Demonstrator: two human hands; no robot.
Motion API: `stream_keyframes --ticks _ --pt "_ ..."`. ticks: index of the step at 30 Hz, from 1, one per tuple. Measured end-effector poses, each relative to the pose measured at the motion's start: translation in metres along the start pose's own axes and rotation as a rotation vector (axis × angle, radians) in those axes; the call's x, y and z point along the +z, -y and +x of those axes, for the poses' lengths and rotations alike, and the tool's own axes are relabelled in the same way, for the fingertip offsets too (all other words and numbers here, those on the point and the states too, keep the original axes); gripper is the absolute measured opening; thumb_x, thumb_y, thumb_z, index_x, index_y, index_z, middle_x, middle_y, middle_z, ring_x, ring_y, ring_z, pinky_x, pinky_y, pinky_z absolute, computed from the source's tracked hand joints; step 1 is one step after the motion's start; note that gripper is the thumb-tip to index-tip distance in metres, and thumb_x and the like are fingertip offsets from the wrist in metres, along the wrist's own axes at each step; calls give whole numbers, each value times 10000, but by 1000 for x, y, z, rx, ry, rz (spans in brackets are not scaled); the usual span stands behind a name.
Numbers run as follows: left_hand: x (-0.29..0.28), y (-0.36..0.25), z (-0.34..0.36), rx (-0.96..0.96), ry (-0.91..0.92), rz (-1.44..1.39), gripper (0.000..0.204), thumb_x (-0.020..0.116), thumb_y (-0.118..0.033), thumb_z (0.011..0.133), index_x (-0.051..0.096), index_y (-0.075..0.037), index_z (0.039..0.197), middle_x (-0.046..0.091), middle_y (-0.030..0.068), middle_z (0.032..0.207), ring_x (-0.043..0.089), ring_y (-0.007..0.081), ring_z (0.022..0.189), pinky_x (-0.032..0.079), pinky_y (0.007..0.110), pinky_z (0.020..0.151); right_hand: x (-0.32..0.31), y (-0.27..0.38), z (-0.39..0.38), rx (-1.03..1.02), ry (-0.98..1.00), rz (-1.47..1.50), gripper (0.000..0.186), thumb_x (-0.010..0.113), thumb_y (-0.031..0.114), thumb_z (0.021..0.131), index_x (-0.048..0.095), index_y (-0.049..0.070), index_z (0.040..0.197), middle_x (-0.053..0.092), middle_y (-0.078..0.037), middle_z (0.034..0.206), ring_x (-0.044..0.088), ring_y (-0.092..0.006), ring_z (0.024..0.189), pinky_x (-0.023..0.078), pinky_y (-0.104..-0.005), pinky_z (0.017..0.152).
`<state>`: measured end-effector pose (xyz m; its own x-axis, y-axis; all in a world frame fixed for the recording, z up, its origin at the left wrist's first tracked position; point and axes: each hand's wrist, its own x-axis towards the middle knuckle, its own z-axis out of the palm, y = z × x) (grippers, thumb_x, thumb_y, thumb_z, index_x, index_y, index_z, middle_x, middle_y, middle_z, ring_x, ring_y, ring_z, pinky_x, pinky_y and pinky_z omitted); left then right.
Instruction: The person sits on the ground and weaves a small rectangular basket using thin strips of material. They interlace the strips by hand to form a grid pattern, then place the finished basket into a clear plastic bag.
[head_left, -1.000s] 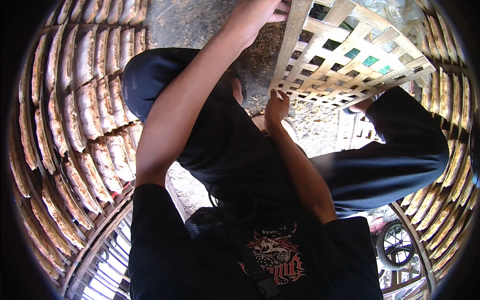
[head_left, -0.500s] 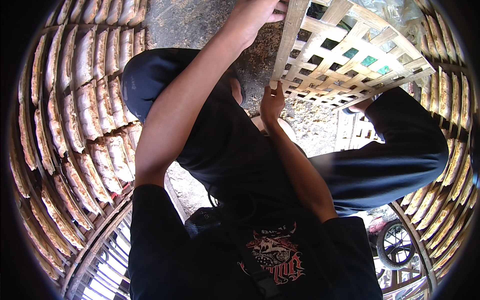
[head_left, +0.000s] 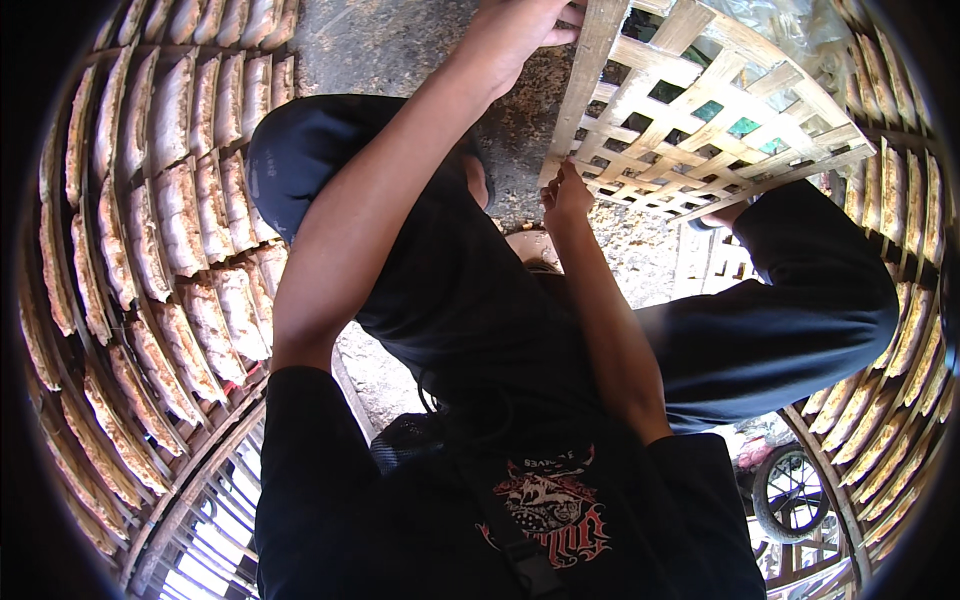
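Lattice panel, woven of flat, pale wooden strips, tilts at far right on my feed. Its long edge slat runs far to near, near end leaning left. I see the left hand with fingers bent against that slat, the right hand nearly closed at its near end; what either grips, I cannot tell. Red and pale lettering marks the black shirt.

The person wears a black short-sleeved shirt with a red-and-pale horned print on its front. A black plastic buckle overlaps the print's lower edge; beyond the print stretch loose dark trousers.
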<state>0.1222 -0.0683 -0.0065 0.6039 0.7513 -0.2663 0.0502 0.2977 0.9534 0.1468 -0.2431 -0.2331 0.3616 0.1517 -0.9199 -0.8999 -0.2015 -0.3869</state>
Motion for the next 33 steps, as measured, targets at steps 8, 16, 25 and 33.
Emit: stream_keyframes --ticks 8,16,25,33 --pt "1 0 -1 -12 -11 -11 641 620 -586 909 681 -4 1169 695 149 1117 624 259 1079 429 449 1024 -8 23 33 157 207 13 120 676 167 919 596 81 895 543 -8 680 446 -143 503 390 -307 479" --pt "1 0 -2 -11 -4 -28 625 622 -577 911 680 -15 1178 696 137 1126 626 247 1081 428 442 1018 -6 27 46 184 143 -38 107 682 148 917 622 80 860 553 -12 656 425 -144 458 372 -299 420" --pt "5 2 0 -17 35 -28 646 607 -587 917 672 -10 1198 683 153 1170 607 271 1135 408 452 1048 7 34 30 152 8 -27 88 670 114 917 618 85 853 541 -1 661 407 -112 465 328 -276 399" --pt "5 0 0 -17 44 -22 656 588 -599 922 668 -17 1215 678 154 1189 603 277 1151 399 460 1063 8 23 35 79 -17 -15 265 688 115 887 615 6 1117 616 -97 1064 559 -206 887 450 -382 690"
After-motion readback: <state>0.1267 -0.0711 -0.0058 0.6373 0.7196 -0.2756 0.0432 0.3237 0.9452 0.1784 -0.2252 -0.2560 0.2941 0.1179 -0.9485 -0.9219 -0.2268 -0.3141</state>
